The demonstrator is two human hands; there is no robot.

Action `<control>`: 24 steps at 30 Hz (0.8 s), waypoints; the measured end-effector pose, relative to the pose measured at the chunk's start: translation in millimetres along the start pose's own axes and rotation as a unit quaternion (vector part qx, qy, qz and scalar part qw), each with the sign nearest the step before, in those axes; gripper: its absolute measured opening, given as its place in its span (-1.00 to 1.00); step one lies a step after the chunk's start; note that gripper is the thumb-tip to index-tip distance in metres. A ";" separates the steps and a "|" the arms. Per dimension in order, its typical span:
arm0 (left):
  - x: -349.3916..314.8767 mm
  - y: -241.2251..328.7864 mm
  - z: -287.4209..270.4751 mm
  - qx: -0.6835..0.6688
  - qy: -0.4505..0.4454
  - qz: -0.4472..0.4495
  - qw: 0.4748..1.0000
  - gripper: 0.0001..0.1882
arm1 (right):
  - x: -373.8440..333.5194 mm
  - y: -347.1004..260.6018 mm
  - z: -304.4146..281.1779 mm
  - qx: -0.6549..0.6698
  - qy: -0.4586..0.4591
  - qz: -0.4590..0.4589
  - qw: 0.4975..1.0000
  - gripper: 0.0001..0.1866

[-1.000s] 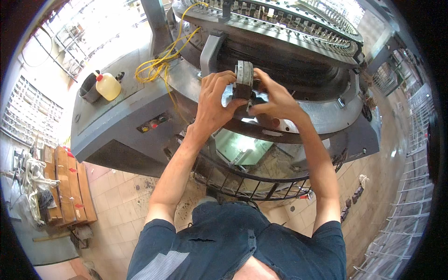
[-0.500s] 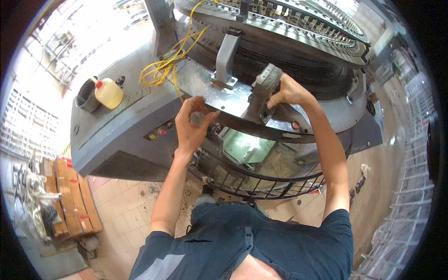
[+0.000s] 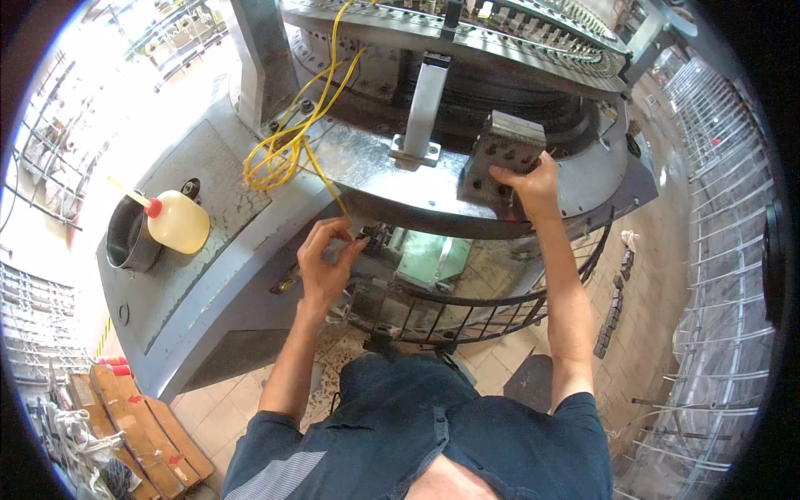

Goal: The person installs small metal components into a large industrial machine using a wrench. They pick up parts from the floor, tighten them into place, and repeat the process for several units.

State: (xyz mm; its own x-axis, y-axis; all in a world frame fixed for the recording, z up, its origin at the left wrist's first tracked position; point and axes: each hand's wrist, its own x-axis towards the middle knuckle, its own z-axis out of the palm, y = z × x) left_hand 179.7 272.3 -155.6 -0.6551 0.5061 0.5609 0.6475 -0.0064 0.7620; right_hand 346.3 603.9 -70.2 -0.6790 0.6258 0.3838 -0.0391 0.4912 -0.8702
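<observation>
My right hand (image 3: 533,187) grips the right side of a dark metal block (image 3: 502,154) with several holes in its face. The thumb lies across the front, while the other fingers are mostly hidden behind the block. The block rests on, or is just above, the shiny ring plate (image 3: 367,163) of a large round machine. Lower and to the left, my left hand (image 3: 325,262) is just below the plate's front edge. Its fingers are curled toward the thumb, near a small dark part; whether that part is in the pinch is unclear.
A grey upright bracket (image 3: 426,104) stands left of the block. Loops of yellow cord (image 3: 279,162) hang over the plate. On the grey side table are a yellowish squeeze bottle (image 3: 183,222) and a dark round container (image 3: 132,237). A black curved rail (image 3: 467,325) runs below.
The block has turned from tilted to more upright, its holed face now toward me. My left hand has dropped from the plate's edge, and its fingers have drawn closer together.
</observation>
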 end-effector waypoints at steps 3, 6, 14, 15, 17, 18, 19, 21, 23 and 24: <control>-10.6 -0.1 -6.8 -0.007 -0.002 0.001 1.000 -0.67 | 14.6 7.6 13.5 0.022 0.064 -0.011 0.998 -0.49; -23.4 1.0 -12.3 -0.001 0.012 0.005 1.000 -0.69 | 44.1 16.6 27.5 0.014 0.122 -0.084 0.989 -0.54; -56.7 4.9 -14.6 0.035 0.068 -0.027 0.997 -0.69 | 104.5 27.6 75.9 -0.028 0.174 0.005 0.984 -0.38; -61.3 5.0 -13.4 0.044 0.071 -0.026 0.996 -0.69 | 110.6 31.0 80.9 -0.027 0.172 0.002 0.985 -0.33; -69.8 3.6 -10.5 0.062 0.079 -0.025 0.995 -0.68 | 122.6 39.0 87.4 -0.071 0.138 0.023 0.988 -0.25; -74.6 2.5 -8.7 0.053 0.085 -0.042 0.994 -0.68 | 128.3 43.0 90.4 -0.096 0.130 0.026 0.987 -0.24; -79.1 1.0 -6.8 0.043 0.091 -0.058 0.993 -0.68 | 132.8 46.6 93.1 -0.117 0.123 0.020 0.985 -0.23; -87.7 -4.1 -4.4 0.047 0.101 -0.080 0.991 -0.68 | 142.2 50.5 99.7 -0.146 0.106 -0.003 0.984 -0.31; -94.9 -11.7 -3.7 0.069 0.109 -0.091 0.988 -0.69 | 149.6 49.6 106.3 -0.152 0.075 -0.015 0.985 -0.38; -97.6 -16.5 -4.2 0.091 0.124 -0.096 0.983 -0.70 | 154.7 46.8 109.9 -0.260 0.060 -0.005 0.964 -0.47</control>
State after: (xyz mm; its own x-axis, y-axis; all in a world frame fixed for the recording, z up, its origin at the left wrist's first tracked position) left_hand 231.3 219.3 -221.5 -0.8322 0.2576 0.4910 0.5469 0.2353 0.8035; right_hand 158.9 657.1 -85.6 -0.5900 0.6696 0.4510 0.3494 0.7154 -0.6050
